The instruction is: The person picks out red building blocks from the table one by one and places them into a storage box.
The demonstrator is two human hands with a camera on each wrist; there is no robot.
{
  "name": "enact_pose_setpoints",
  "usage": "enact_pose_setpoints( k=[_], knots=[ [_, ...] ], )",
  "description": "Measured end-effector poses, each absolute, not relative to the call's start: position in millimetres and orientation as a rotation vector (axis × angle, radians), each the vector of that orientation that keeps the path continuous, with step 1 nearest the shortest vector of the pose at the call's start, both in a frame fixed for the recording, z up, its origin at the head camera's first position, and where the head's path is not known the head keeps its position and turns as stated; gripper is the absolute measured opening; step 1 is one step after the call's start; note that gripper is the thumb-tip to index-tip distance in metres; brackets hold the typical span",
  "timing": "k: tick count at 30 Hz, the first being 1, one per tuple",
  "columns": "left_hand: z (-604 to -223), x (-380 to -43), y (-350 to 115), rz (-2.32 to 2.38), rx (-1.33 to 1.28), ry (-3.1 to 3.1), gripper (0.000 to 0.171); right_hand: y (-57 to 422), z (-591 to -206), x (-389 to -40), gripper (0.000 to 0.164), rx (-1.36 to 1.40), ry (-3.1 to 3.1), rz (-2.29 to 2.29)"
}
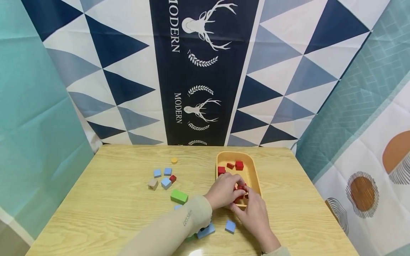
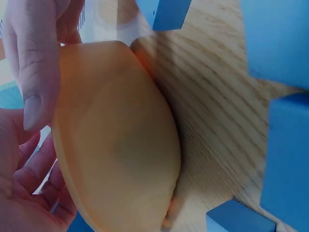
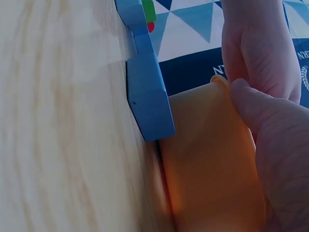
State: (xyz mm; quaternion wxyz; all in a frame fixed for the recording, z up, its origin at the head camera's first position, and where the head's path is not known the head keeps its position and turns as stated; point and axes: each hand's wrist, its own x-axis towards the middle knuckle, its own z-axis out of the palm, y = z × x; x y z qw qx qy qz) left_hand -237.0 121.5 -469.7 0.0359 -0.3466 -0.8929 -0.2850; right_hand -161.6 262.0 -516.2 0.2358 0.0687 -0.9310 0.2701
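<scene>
A yellow-orange tray [image 1: 253, 174] holds several red blocks [image 1: 239, 165]. My left hand [image 1: 224, 190] reaches over its left rim, with finger and thumb bent about a red block [image 1: 241, 187] near the front end. From the front right comes my right hand [image 1: 254, 213], its index finger beside that same block. In the right wrist view, the right thumb [image 3: 251, 99] lies at the rim of the tray [image 3: 212, 159]. The right hand's other fingers are mostly hidden, so its hold is unclear. The left wrist view shows the tray's outer wall [image 2: 120, 130] and both hands.
Left of the tray lie a green block [image 1: 179, 196], light blue blocks [image 1: 166, 183], a beige block [image 1: 152, 184], a red piece [image 1: 173, 178] and a yellow disc [image 1: 174, 160]. A blue block [image 1: 230, 226] and a longer blue block [image 1: 206, 231] lie before the tray.
</scene>
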Motion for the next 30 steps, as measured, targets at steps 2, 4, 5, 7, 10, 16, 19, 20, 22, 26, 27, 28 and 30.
enact_pose_setpoints(
  k=[2,4,5,7,10,16,19,20,22,26,27,28,30],
  knots=[
    [-472,-236,122,-0.883,-1.068,-2.734,0.019,262,-517,-161,0.083,0.191,-2.538,0.75],
    [-473,-236,120,-0.883,-1.074,-2.73,0.019,262,-516,-161,0.084,0.195,-2.532,0.755],
    [-474,-236,117,-0.879,-1.076,-2.729,0.019,262,-516,-161,0.082,0.2,-2.534,0.751],
    [-475,-236,111,-0.871,-1.077,-2.733,0.017,262,-515,-161,0.075,0.217,-2.537,0.733],
    [-475,-237,99,-0.836,-1.084,-2.724,0.017,262,-514,-160,0.06,0.238,-2.556,0.702],
    [-471,-250,71,-0.802,-1.067,-2.723,0.019,260,-515,-161,0.045,0.229,-2.588,0.681],
    [-472,-258,53,-0.81,-1.015,-2.773,0.019,259,-515,-162,0.042,0.223,-2.606,0.673],
    [-473,-262,46,-0.798,-0.991,-2.794,0.02,259,-515,-162,0.042,0.214,-2.616,0.677],
    [-472,-269,31,-0.753,-0.949,-2.836,0.026,259,-515,-161,0.042,0.193,-2.634,0.688],
    [-473,-284,-8,-0.512,-0.861,-2.899,0.041,258,-514,-160,0.043,0.17,-2.66,0.703],
    [-474,-288,-18,-0.442,-0.835,-2.919,0.045,259,-514,-160,0.044,0.17,-2.664,0.705],
    [-476,-291,-29,-0.364,-0.807,-2.932,0.044,259,-515,-160,0.044,0.172,-2.668,0.701],
    [-479,-295,-46,-0.233,-0.749,-2.977,0.035,260,-515,-161,0.045,0.18,-2.664,0.699]
  ],
)
